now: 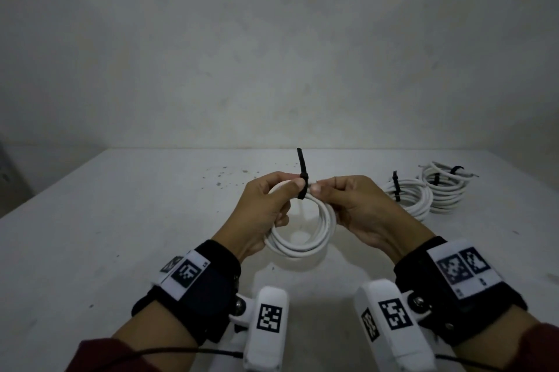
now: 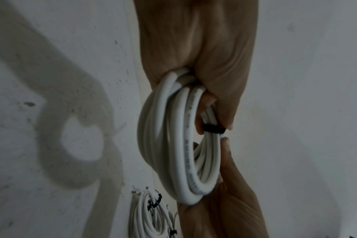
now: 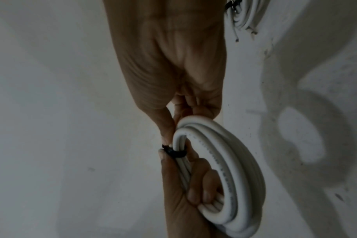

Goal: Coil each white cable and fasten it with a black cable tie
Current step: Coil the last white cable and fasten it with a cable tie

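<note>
Both hands hold one white cable coil (image 1: 298, 238) upright above the table. A black cable tie (image 1: 302, 187) is wrapped round the top of the coil, and its loose tail stands straight up. My left hand (image 1: 290, 190) grips the coil's left side with its thumb against the tie. My right hand (image 1: 320, 187) pinches the coil just right of the tie. In the left wrist view the tie (image 2: 213, 128) bands the strands between the two thumbs. The right wrist view shows the tie (image 3: 174, 153) at the coil's (image 3: 230, 157) near edge.
Two tied white coils (image 1: 408, 194) (image 1: 447, 187) lie at the back right of the white table (image 1: 121, 220), which is dotted with dark specks near its far edge. A plain wall rises behind. The same coils (image 2: 147, 217) appear low in the left wrist view.
</note>
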